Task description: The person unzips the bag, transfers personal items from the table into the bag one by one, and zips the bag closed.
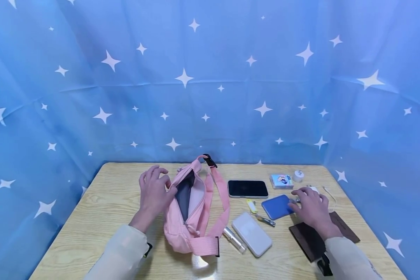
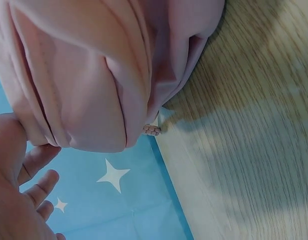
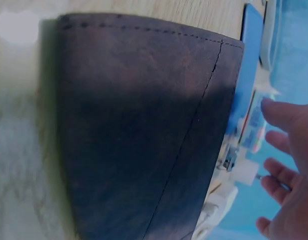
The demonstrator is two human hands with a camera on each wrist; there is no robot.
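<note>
A pink waist bag (image 1: 182, 233) stands unzipped on the table, its dark lining showing. My left hand (image 1: 155, 192) pinches the left edge of its opening between thumb and fingers. In the left wrist view, the bag's pink cloth (image 2: 88, 100) fills the upper left beside the hand (image 2: 18, 185). Over on the right, my right hand (image 1: 311, 208) hovers with loosely bent fingers beside a flat blue case (image 1: 277, 206). A small metallic thing (image 1: 294, 200) shows by its fingertips. Dark brown leather (image 1: 309, 241) lies beneath the wrist and fills much of the right wrist view.
Between bag and right hand lie a black-screened phone (image 1: 247, 188), a white rounded slab (image 1: 252, 234), a silver tube (image 1: 234, 240), a nail clipper (image 1: 265, 221) and a yellow tag (image 1: 252, 206). Farther back sit a blue-white packet (image 1: 281, 181) and a white round piece (image 1: 298, 175).
</note>
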